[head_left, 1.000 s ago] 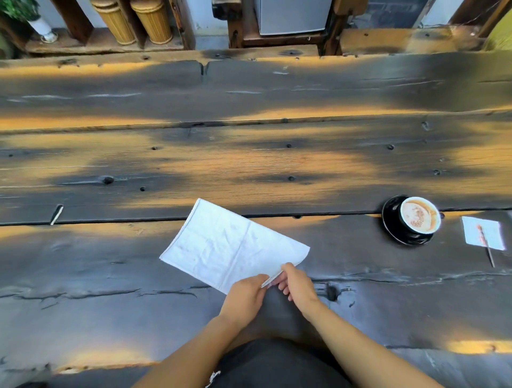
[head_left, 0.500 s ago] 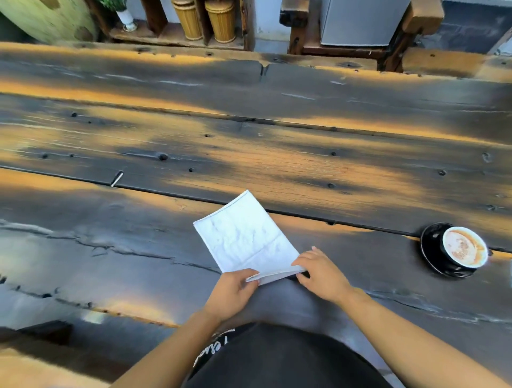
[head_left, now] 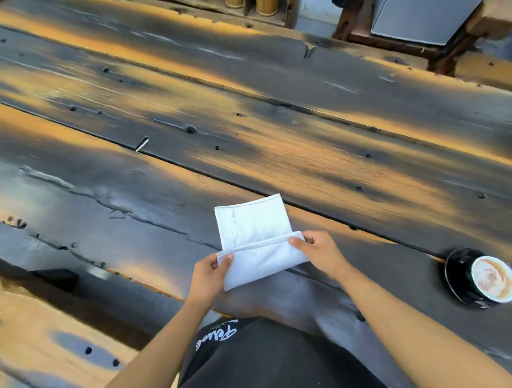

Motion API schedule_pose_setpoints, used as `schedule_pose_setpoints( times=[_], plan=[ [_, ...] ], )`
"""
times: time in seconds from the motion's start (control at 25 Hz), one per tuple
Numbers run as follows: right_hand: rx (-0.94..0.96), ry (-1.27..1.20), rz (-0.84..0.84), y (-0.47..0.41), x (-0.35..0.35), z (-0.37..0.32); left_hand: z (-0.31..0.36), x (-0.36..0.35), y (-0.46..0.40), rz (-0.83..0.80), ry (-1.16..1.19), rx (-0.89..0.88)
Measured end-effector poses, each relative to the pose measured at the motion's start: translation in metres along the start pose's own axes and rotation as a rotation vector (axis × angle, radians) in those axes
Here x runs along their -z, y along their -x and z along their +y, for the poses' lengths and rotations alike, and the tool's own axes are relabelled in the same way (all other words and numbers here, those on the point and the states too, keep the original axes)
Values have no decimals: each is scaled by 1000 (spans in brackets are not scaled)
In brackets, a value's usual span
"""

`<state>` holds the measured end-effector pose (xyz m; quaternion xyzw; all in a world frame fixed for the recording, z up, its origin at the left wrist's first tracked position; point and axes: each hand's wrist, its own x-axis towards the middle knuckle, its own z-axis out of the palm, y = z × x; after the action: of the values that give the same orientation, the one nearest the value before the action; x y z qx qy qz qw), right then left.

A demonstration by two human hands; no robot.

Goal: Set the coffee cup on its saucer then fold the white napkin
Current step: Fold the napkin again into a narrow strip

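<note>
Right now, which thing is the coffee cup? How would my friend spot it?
Find the long dark wooden table, then its near right edge. On a black saucer sits the coffee cup: the only round thing, with a white rim and tan foam.

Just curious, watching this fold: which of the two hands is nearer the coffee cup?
The right hand, pinching the napkin's right corner, is nearer the coffee cup. The left hand grips the opposite corner, farther away.

Dark, weathered plank table (head_left: 249,133) is stretching ahead of both hands. 2 bamboo containers (head_left: 257,3) and a wooden stand (head_left: 448,49) are standing beyond its far edge.
</note>
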<state>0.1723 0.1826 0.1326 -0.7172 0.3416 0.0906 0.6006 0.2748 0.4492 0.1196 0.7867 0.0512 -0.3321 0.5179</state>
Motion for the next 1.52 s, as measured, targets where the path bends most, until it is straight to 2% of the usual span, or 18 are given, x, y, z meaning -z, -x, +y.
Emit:
schedule_pose_setpoints(
  times=[0.28,0.48,0.92,1.16,1.28,1.4,1.52],
  plan=[
    [-80,-84,182,-64,-14,-28,27,1,-53,115,108,69],
    [-126,-36,232,-107,-20,-27,40,3,-96,112,97,95],
    [-224,132,296,-156,-31,-16,41,-1,-156,155,-245,156],
    [-265,276,415,-154,-29,-23,41,-6,-156,274,-454,48],
    [-271,401,432,-148,-28,-21,38,-2,-150,320,-493,63],
    [-266,505,404,-133,-33,-20,33,-2,-133,267,-473,98],
    [-294,503,354,-119,-39,-16,28,-6,-121,181,-412,79]
  ],
)
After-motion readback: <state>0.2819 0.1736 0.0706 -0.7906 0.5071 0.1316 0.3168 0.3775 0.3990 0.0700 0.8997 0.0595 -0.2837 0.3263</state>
